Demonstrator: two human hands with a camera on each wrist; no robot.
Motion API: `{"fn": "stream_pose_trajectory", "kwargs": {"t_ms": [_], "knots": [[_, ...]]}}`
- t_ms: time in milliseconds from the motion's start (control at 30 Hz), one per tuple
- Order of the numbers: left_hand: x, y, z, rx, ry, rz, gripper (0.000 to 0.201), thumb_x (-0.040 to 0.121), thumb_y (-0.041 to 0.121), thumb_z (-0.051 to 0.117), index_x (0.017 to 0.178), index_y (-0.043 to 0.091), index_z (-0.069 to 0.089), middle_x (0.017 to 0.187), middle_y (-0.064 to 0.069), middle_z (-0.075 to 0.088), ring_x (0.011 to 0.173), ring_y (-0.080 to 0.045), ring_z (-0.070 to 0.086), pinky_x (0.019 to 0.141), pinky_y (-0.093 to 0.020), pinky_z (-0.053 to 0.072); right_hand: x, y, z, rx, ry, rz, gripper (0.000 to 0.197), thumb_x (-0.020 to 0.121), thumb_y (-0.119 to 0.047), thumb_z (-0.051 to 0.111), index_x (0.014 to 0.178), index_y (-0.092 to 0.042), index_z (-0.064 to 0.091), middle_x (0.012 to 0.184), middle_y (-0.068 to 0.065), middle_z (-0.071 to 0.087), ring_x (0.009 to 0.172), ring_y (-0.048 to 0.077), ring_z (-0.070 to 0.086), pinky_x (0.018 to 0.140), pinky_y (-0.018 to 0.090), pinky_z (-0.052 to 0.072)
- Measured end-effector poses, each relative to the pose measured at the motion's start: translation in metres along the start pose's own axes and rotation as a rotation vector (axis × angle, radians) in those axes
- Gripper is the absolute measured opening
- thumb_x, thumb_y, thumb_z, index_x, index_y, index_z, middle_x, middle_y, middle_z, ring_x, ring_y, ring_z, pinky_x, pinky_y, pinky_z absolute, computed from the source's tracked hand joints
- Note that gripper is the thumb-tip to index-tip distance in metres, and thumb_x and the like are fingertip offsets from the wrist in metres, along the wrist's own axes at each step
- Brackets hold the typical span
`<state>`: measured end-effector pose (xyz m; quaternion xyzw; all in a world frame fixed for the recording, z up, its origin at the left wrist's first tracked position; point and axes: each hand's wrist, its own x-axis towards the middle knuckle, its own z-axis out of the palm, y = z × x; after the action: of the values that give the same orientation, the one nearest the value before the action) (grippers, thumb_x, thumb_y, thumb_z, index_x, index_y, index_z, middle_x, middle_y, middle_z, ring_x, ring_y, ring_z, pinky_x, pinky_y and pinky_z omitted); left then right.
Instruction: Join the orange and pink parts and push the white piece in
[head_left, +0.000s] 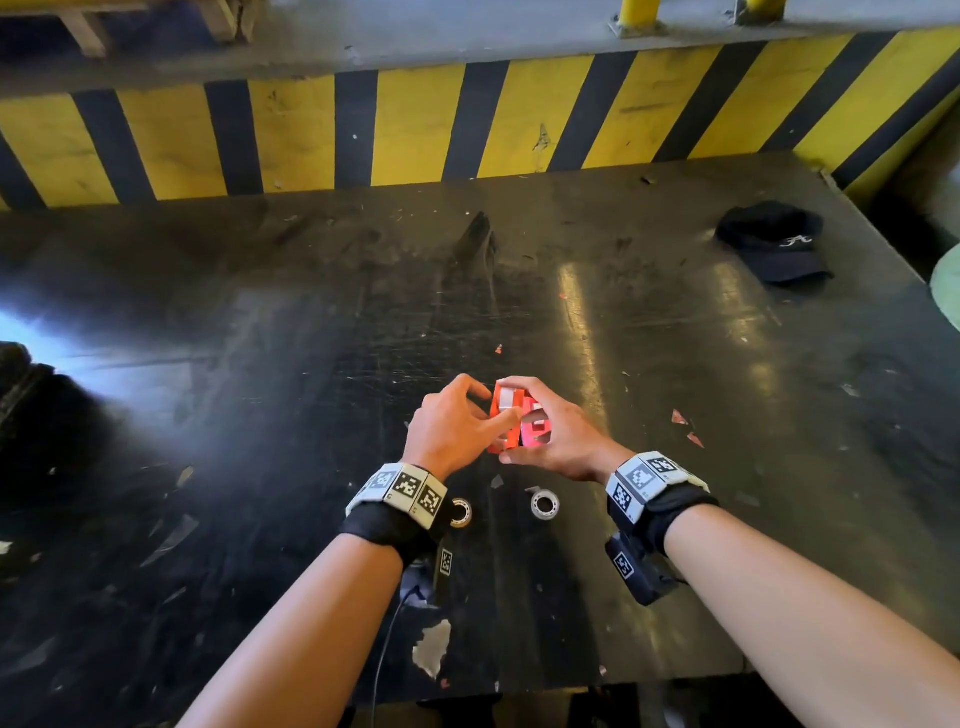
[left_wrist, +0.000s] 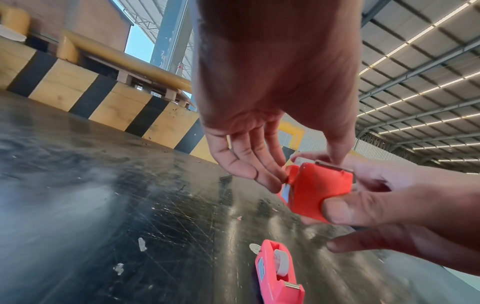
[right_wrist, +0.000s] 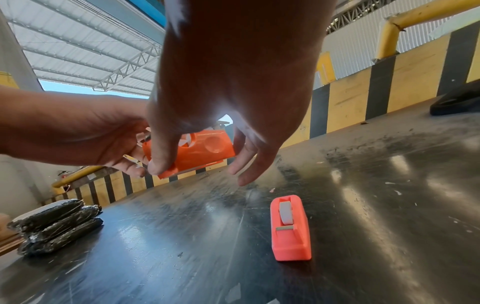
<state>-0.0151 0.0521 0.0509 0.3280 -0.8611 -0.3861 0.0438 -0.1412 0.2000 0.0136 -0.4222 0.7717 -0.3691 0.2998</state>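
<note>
Forearms, two, bare, each with a marker-tiled wristband, fill the near edge of the head view.

Right hand (head_left: 556, 436): thumb and fingers (right_wrist: 161, 160) clamped on the ends of the orange tape dispenser (head_left: 506, 418), held above the bench (head_left: 260, 364) near its centre, just off the surface.

Left hand (head_left: 452, 431): at 9 o'clock of the dispenser, thumb and fingers (left_wrist: 249, 164) closed on its top edge, seemingly pinching the loose tape end by the cutter; the contact itself is partly hidden.

Orange tape dispenser: small moulded plastic shell; judged light, stiff and smooth, apt to slip. Best taken by the flat side walls, clear of the toothed metal blade at one end.

Pink tape dispenser (right_wrist: 291, 228): lies on the bench directly beneath the hands, roll fitted.

Tape rolls, two (head_left: 544, 504) and (head_left: 460, 512): flat on the bench at 6 o'clock of the hands, near the wrists.

Black cap (head_left: 774, 241): at 2 o'clock, well apart.

Black wrapped bundles (right_wrist: 54, 228): stacked at 9 o'clock, bench edge.

Paper scraps lie scattered. Yellow-black striped barrier (head_left: 415, 130) at 12 o'clock. Nothing obstructs the hands.
</note>
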Motion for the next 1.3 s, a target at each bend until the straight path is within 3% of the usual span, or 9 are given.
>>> {"fn": "stream_pose_trajectory", "kwargs": {"t_ms": [167,333,467,633,767,900,1067,1167,1300], "knots": [[0.004,-0.001,0.004,0.020,-0.010,-0.052,0.047,0.079,0.066,0.068,0.110,0.031,0.063,0.074,0.012,0.075,0.080,-0.004,0.071,0.080,-0.036,0.059,0.000,0.016,0.000,-0.029,-0.014,0.027,0.092,0.070,-0.045,0.093,0.143,-0.055,0.038,0.134,-0.002,0.059,0.115,0.016,0.065,0.094,0.032,0.053],[0.015,-0.027,0.007,0.044,-0.028,-0.116,0.030,0.089,0.052,0.063,0.107,0.029,0.066,0.082,0.011,0.074,0.092,-0.015,0.069,0.093,-0.042,0.056,0.015,0.028,-0.012,-0.108,-0.001,0.048,0.084,0.071,-0.032,0.092,0.141,-0.040,0.046,0.120,-0.007,0.064,0.098,0.009,0.064,0.077,0.008,0.045],[0.024,-0.052,0.013,0.101,-0.110,-0.101,0.032,0.092,0.043,0.066,0.117,0.024,0.066,0.105,0.006,0.076,0.104,-0.019,0.070,0.097,-0.040,0.054,0.040,0.030,-0.003,-0.180,-0.070,0.068,0.086,0.065,-0.039,0.087,0.139,-0.041,0.043,0.121,0.000,0.062,0.106,0.022,0.063,0.093,0.036,0.054],[0.039,-0.071,0.024,0.183,-0.159,-0.081,0.048,0.093,0.046,0.066,0.134,0.019,0.061,0.123,-0.003,0.070,0.114,-0.023,0.066,0.099,-0.038,0.052,0.068,0.037,0.024,-0.323,-0.102,0.061,0.087,0.064,-0.058,0.082,0.139,-0.041,0.041,0.115,-0.001,0.059,0.109,0.022,0.052,0.103,0.046,0.044],[0.053,-0.072,0.039,0.108,-0.196,-0.180,0.055,0.087,0.060,0.063,0.126,0.022,0.063,0.105,0.001,0.076,0.097,-0.017,0.071,0.089,-0.036,0.056,0.077,0.045,0.038,-0.458,-0.095,0.009,0.080,0.068,-0.062,0.082,0.135,-0.041,0.043,0.091,-0.018,0.047,0.106,0.024,0.053,0.106,0.052,0.038],[0.065,-0.073,0.053,0.132,-0.155,-0.198,0.035,0.078,0.052,0.071,0.097,0.023,0.071,0.092,0.003,0.073,0.083,-0.016,0.070,0.067,-0.026,0.047,0.076,0.050,0.039,-0.449,-0.070,-0.010,0.083,0.069,-0.053,0.086,0.139,-0.041,0.043,0.110,-0.012,0.055,0.123,0.027,0.052,0.113,0.052,0.029],[0.078,-0.065,0.065,0.124,-0.137,-0.206,0.025,0.077,0.046,0.069,0.073,0.022,0.071,0.081,-0.001,0.074,0.080,-0.022,0.071,0.071,-0.032,0.055,0.074,0.062,0.026,-0.343,-0.100,0.008,0.092,0.066,-0.052,0.090,0.144,-0.040,0.043,0.135,-0.005,0.062,0.129,0.026,0.053,0.114,0.049,0.037],[0.082,-0.053,0.070,0.072,-0.126,-0.217,0.038,0.081,0.049,0.061,0.076,0.013,0.074,0.078,-0.002,0.073,0.076,-0.023,0.070,0.067,-0.034,0.057,0.076,0.065,0.019,-0.244,-0.077,0.079,0.088,0.064,-0.050,0.092,0.137,-0.042,0.044,0.131,-0.005,0.062,0.121,0.025,0.057,0.106,0.050,0.047],[0.082,-0.046,0.068,0.046,-0.116,-0.252,0.036,0.079,0.048,0.064,0.086,0.014,0.071,0.074,0.003,0.069,0.075,-0.017,0.067,0.068,-0.032,0.055,0.075,0.064,0.020,-0.212,-0.062,0.102,0.087,0.064,-0.053,0.092,0.134,-0.045,0.041,0.131,-0.004,0.061,0.124,0.028,0.056,0.104,0.055,0.047]]}}
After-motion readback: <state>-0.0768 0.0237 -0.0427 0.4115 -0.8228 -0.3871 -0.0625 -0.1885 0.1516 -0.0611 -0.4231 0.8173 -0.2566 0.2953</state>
